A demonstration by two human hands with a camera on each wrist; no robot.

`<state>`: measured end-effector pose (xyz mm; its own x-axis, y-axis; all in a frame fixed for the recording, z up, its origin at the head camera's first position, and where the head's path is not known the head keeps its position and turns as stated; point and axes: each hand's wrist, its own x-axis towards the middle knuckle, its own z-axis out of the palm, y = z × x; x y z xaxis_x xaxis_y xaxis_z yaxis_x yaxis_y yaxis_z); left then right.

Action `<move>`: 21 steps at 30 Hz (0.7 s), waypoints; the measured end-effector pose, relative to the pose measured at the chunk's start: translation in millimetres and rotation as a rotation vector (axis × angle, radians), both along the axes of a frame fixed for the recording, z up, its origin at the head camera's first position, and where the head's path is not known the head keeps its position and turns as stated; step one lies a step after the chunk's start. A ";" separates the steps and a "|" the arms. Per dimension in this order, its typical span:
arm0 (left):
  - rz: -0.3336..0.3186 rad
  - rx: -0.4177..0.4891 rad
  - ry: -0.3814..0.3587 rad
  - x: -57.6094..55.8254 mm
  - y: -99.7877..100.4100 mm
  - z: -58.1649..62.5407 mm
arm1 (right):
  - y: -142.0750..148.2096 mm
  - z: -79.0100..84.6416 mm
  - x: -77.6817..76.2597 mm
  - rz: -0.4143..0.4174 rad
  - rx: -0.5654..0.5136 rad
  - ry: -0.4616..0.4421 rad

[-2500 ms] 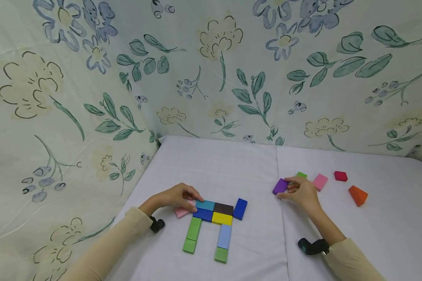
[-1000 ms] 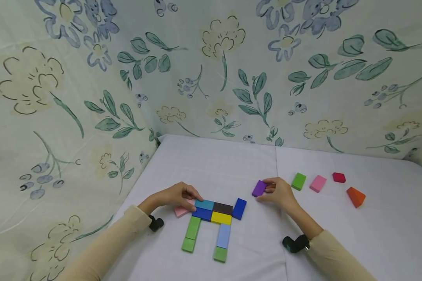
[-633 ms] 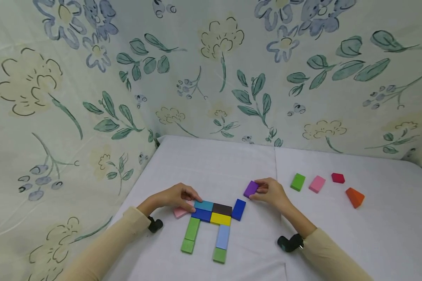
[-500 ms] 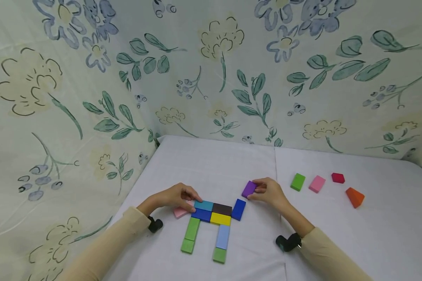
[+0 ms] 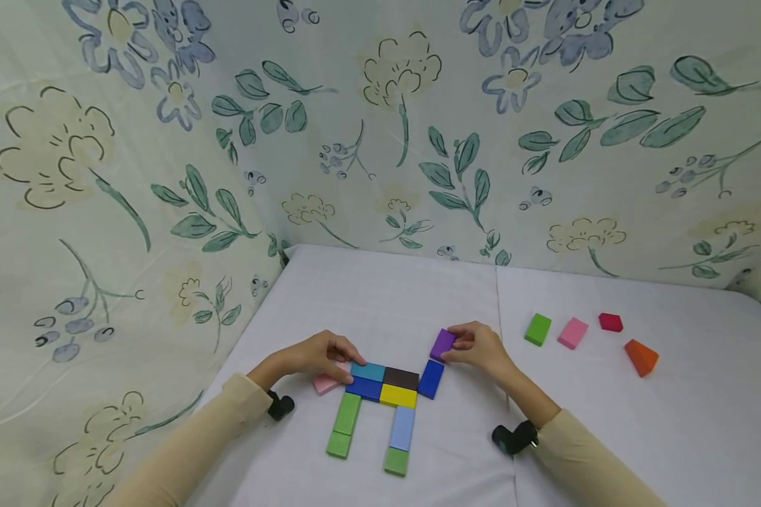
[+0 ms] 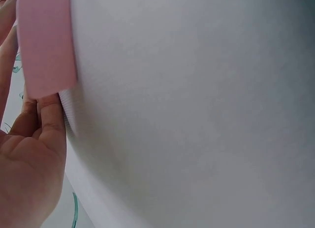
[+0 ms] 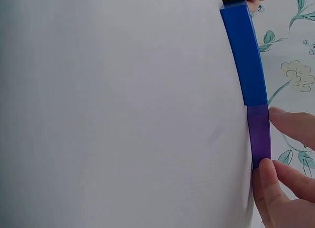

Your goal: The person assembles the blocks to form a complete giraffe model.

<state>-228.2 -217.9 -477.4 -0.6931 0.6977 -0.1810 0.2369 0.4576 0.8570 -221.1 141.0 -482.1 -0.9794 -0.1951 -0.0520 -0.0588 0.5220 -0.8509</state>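
Observation:
My right hand (image 5: 484,351) pinches a purple block (image 5: 442,343) by its long sides, just beyond the upper end of a dark blue block (image 5: 431,379). In the right wrist view, the purple block (image 7: 259,134) lines up end to end with the blue one (image 7: 244,55). My left hand (image 5: 320,354) rests over a pink block (image 5: 325,384), its thumb and index fingertips at the left ends of a blue block (image 5: 363,388) and a teal block (image 5: 368,371). The left wrist view shows the pink block (image 6: 47,43) with fingers against its end.
Beside the teal and blue blocks lie a dark brown block (image 5: 401,378) and a yellow block (image 5: 397,395). Green blocks (image 5: 347,413) and a light blue block (image 5: 402,427) extend below. Loose green (image 5: 537,329), pink (image 5: 573,333), red (image 5: 611,322) and orange (image 5: 641,358) pieces lie at right.
My right hand has carried the purple block leftward from near the loose pieces to the upper end of the dark blue block. The left hand has stayed in place.

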 end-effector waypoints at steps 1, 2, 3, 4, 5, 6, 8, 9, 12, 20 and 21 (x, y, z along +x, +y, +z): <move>0.001 0.000 0.000 0.0 0.0 0.0 | -0.4 0.2 0.2 0.000 -0.002 -0.003; 0.000 -0.001 0.001 0.0 0.1 0.0 | -0.6 0.3 0.4 -0.001 -0.001 -0.004; 0.000 -0.002 0.002 -0.1 0.1 0.0 | -0.7 0.5 0.6 -0.001 0.001 -0.006; 0.000 -0.003 0.003 -0.1 0.2 0.0 | -0.9 0.9 0.9 0.000 0.004 -0.008; 0.000 -0.004 0.004 0.0 0.3 0.0 | -0.9 1.2 1.0 0.000 0.008 -0.008; 0.001 -0.005 0.006 0.0 0.3 0.0 | -1.1 1.6 1.2 -0.001 0.009 -0.009; 0.001 -0.006 0.008 0.0 0.3 -0.3 | -1.1 2.0 1.4 -0.001 0.015 -0.013; 0.001 -0.007 0.008 0.0 0.4 -0.3 | -1.0 2.2 1.5 0.001 0.018 -0.014; 0.001 -0.006 0.007 -0.2 0.2 -0.4 | -1.2 2.5 1.2 -0.001 0.023 -0.018; -0.001 0.015 -0.016 -0.6 0.2 -0.7 | -1.0 4.5 2.6 0.018 0.025 -0.017; 0.001 0.015 -0.019 -0.5 0.1 -0.7 | -0.9 4.7 2.8 0.020 0.023 -0.017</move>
